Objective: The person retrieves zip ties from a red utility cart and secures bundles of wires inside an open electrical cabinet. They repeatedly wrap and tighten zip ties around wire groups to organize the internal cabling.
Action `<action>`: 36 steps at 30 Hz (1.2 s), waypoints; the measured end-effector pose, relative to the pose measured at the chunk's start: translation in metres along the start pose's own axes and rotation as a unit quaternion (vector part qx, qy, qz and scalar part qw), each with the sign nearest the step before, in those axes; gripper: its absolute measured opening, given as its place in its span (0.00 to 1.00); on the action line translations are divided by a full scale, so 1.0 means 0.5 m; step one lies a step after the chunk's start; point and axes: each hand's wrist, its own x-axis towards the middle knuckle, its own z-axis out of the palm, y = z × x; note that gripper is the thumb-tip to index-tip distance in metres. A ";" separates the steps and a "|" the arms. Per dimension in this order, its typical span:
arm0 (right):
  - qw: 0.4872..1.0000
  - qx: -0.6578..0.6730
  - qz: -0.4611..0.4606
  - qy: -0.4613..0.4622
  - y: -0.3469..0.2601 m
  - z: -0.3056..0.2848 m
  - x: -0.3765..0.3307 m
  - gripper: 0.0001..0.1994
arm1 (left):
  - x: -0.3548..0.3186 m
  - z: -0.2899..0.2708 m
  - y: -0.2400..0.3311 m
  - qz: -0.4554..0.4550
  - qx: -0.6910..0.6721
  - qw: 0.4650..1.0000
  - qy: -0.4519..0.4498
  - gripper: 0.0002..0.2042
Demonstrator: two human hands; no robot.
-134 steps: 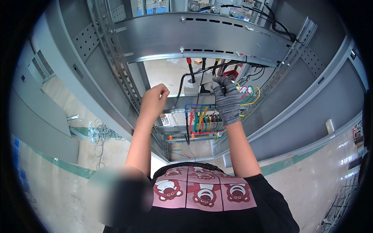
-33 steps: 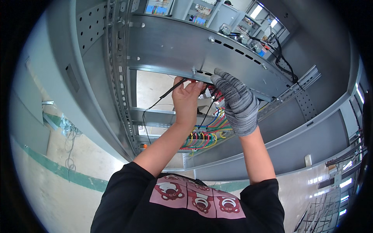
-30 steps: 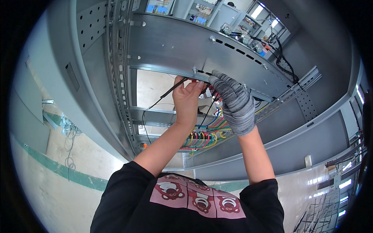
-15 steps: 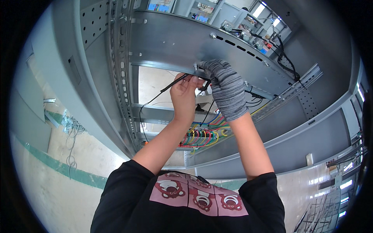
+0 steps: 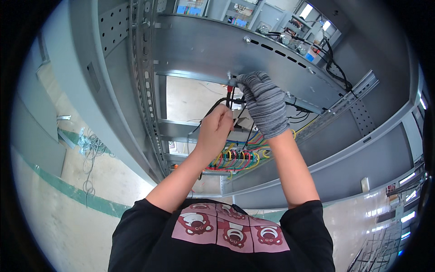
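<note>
A large grey metal cabinet frame (image 5: 136, 113) fills the view, its perforated upright rail to the left of both hands and a flat grey panel (image 5: 204, 50) lying just above them. Below the hands, deeper in the frame, sits one row of terminals fed by a bundle of coloured wires (image 5: 235, 158) in red, yellow, green and blue. Several black cables (image 5: 213, 109) loop across the opening between the panel's lower edge and that row.

Two hands are raised to the panel's lower edge. The right hand (image 5: 265, 106), in a grey knit glove, is closed with its fingers curled at the edge, where a small red-tipped piece (image 5: 230, 88) shows beside the fingertips; what exactly it grips cannot be told. The bare left hand (image 5: 217, 129) sits just below and to the left of it, closed around one thin black cable that runs upward to the red-tipped piece, its long axis roughly vertical. The right hand is the nearer of the two to that piece; the left holds the cable lower down, toward the coloured wires
</note>
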 end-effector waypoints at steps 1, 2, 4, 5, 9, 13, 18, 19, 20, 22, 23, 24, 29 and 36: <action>1.000 -0.006 0.008 0.001 -0.002 0.001 -0.001 0.06 | -0.005 -0.011 0.014 0.052 0.103 0.993 0.015 0.08; 1.000 -0.015 0.016 0.001 -0.006 -0.003 0.001 0.06 | -0.004 -0.011 0.028 0.108 0.129 0.985 0.041 0.07; 0.999 -0.035 0.033 0.004 -0.013 -0.014 0.009 0.06 | 0.007 -0.003 0.050 0.220 0.181 0.954 0.091 0.06; 0.999 -0.025 0.041 -0.005 -0.013 -0.018 0.013 0.06 | 0.010 -0.001 0.051 0.209 0.170 0.958 0.096 0.05; 0.996 -0.005 0.073 -0.056 -0.019 -0.041 0.017 0.08 | 0.042 0.002 0.028 0.256 0.031 0.965 0.039 0.03; 0.985 0.042 0.103 -0.129 -0.009 -0.073 0.028 0.09 | 0.060 0.007 0.017 0.267 0.001 0.963 0.027 0.07; 0.976 0.066 0.108 -0.175 -0.009 -0.092 0.049 0.08 | 0.067 0.007 0.012 0.184 -0.029 0.979 0.085 0.05; 0.977 0.071 0.113 -0.167 -0.008 -0.095 0.049 0.07 | 0.068 0.009 0.015 0.194 -0.009 0.977 0.086 0.04; 0.977 0.075 0.118 -0.160 -0.007 -0.097 0.049 0.07 | 0.070 0.012 0.021 0.204 0.012 0.975 0.087 0.03; 0.978 0.075 0.120 -0.153 -0.008 -0.098 0.048 0.07 | 0.070 0.015 0.031 0.215 0.043 0.971 0.091 0.02; 0.979 0.069 0.118 -0.154 -0.008 -0.096 0.048 0.07 | 0.067 0.015 0.034 0.217 0.052 0.970 0.092 0.02; 0.979 0.064 0.116 -0.154 -0.009 -0.095 0.048 0.08 | 0.066 0.015 0.036 0.219 0.061 0.969 0.094 0.02; 0.974 0.108 0.110 -0.166 -0.012 -0.089 0.042 0.07 | 0.066 0.015 0.044 0.224 0.070 0.969 0.082 0.01; 0.979 0.055 0.099 -0.169 -0.022 -0.083 0.032 0.07 | 0.072 0.018 0.025 0.208 -0.023 0.974 0.080 0.04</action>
